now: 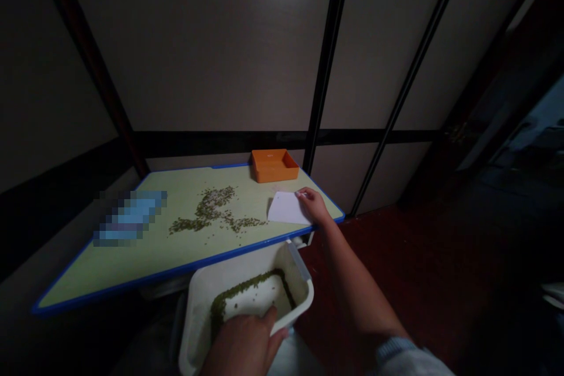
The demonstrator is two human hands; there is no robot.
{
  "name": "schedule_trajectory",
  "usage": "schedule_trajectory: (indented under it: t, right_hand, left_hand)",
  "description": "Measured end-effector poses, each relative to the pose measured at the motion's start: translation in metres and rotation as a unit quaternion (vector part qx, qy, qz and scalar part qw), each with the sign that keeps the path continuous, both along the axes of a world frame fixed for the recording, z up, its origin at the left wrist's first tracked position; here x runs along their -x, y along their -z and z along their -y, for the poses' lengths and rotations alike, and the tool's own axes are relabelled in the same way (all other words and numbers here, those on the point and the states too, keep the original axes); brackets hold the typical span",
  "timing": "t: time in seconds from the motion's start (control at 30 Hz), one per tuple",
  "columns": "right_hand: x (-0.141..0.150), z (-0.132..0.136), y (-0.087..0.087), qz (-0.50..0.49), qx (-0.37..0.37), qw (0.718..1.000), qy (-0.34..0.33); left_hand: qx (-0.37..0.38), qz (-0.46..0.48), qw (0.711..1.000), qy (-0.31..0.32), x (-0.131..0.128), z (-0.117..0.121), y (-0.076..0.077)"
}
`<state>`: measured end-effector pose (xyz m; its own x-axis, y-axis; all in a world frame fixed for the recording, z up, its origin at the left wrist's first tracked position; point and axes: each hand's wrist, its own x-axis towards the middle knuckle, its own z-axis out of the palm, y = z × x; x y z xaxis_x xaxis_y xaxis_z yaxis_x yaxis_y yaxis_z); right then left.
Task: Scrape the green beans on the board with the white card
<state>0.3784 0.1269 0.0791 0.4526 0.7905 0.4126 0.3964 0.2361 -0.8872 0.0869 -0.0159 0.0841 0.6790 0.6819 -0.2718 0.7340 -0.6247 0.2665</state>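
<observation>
My left hand (pixel 244 343) grips the near rim of a white plastic tub (pixel 207 294), fingers curled over the edge. Green beans (pixel 240 294) line the inside of the tub, which is held just below the table's front edge. My right hand (pixel 314 205) reaches over the table's right end, with its fingers closed on the edge of a white card (pixel 285 208) that lies flat on the tabletop. A loose scatter of green beans (pixel 211 214) lies on the pale green table (pixel 145 252) to the left of the card.
An orange tray (pixel 274 165) stands at the table's back edge. A blurred blue patch (pixel 127 217) lies on the left part of the table. Panelled walls with dark frames stand behind. Dark red floor spreads to the right.
</observation>
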Motion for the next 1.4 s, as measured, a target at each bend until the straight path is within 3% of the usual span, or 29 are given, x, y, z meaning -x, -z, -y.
schedule_trajectory:
  t: [0.57, 0.97, 1.4]
  right_hand:
    - [-0.009, -0.007, 0.009, -0.045, 0.0, 0.999, 0.007]
    - [-0.001, -0.003, 0.004, -0.057, 0.009, 0.998, -0.023]
    - [0.002, -0.003, 0.005, -0.079, 0.009, 0.996, -0.043]
  left_hand:
    - [0.009, -0.007, 1.0, -0.005, 0.0, 0.0, 0.003]
    - [0.0, 0.018, 1.0, 0.015, -0.003, 0.004, -0.013]
    - [-0.024, 0.021, 0.999, 0.014, -0.003, 0.005, -0.01]
